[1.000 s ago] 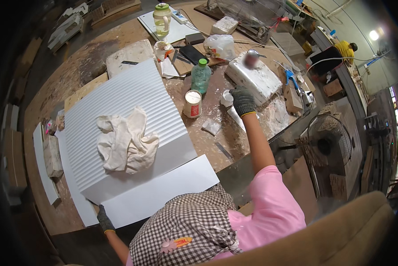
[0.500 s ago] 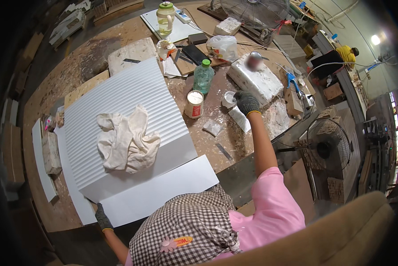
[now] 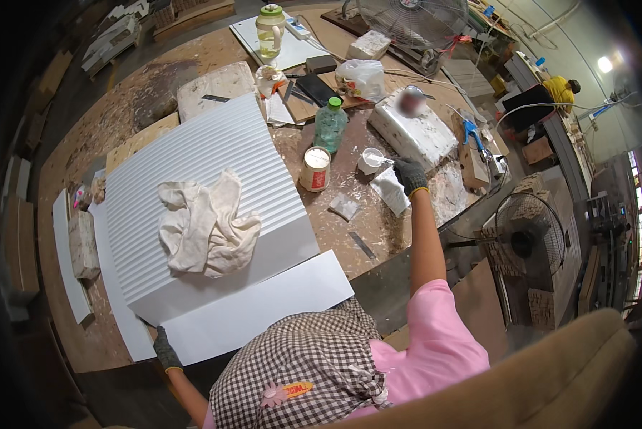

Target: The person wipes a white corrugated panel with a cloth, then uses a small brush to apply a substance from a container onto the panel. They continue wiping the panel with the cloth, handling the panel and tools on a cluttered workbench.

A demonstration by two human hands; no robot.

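Observation:
My right hand (image 3: 410, 176), in a dark grey glove with a yellow cuff, is closed on a thin whitish stick (image 3: 387, 161). The stick's far end reaches to a small clear plastic cup (image 3: 370, 163). A creased white sheet (image 3: 390, 191) lies just under that hand. At the near left, my gloved left hand (image 3: 166, 349) grips the corner of a flat white panel (image 3: 257, 307), its lower fingers hidden. Beyond this stretches a white ribbed panel (image 3: 214, 136), with a crumpled cream cloth (image 3: 210, 225) on top.
A white tub (image 3: 315, 170) and a green-capped bottle (image 3: 329, 127) stand left of the cup. Near them lie a small packet (image 3: 344, 207) and a metal strip (image 3: 362, 244). A white-wrapped block (image 3: 414, 129) sits behind my right hand. A fan (image 3: 525, 236) stands at the right.
My right hand has drawn back slightly to the right from over the small cup, and the whitish stick now shows between them. The left hand stays at the panel corner.

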